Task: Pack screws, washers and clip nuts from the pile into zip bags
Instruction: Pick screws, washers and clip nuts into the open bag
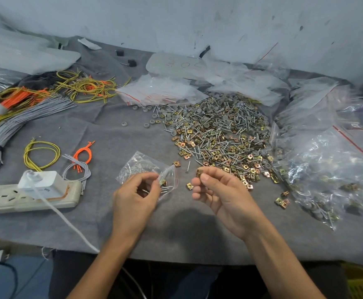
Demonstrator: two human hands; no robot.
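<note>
The left hand (136, 190) grips a small zip bag (141, 167) at its near right corner, with the fingers curled on the plastic. It seems to hold the red-lined mouth towards the other hand so that parts can drop in easily. The right hand (217, 195) pinches one clip nut (199, 172) between thumb and forefinger, just right of the bag's mouth and a little above the grey cloth (111, 134), probably ready to put it inside. The bag is clear and wrinkled, and already contains some thin screws and a brass-coloured nut. The pile (219, 130) lies farther and to the right, a mix of silver screws, grey round washers and golden square nuts.
</note>
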